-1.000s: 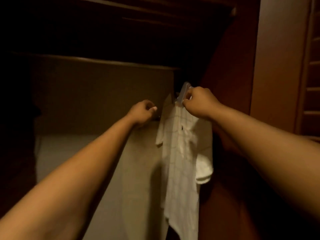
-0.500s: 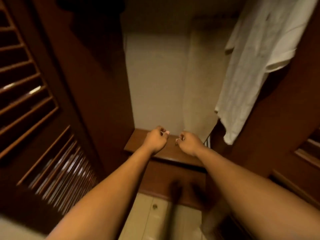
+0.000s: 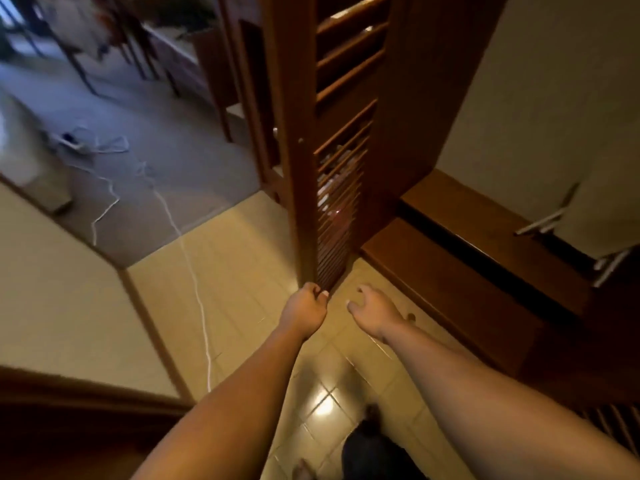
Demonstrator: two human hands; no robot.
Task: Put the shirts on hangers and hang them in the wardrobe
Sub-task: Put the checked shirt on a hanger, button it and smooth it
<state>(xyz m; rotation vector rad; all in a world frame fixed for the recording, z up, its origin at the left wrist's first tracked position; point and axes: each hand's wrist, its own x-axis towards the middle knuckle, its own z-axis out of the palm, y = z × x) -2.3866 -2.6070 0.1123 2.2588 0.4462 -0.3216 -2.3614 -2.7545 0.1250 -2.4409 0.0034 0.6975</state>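
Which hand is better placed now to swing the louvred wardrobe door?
Probably the left. The left hand is curled right at the lower edge of the louvred door, though contact is unclear. The right hand hangs loosely open over the tiled floor, clear of the door.

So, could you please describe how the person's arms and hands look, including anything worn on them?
Both forearms are bare up to the frame edge: no sleeves, watch, bracelet or gloves show. The left hand and right hand show no rings; the image is too soft to tell finer marks.
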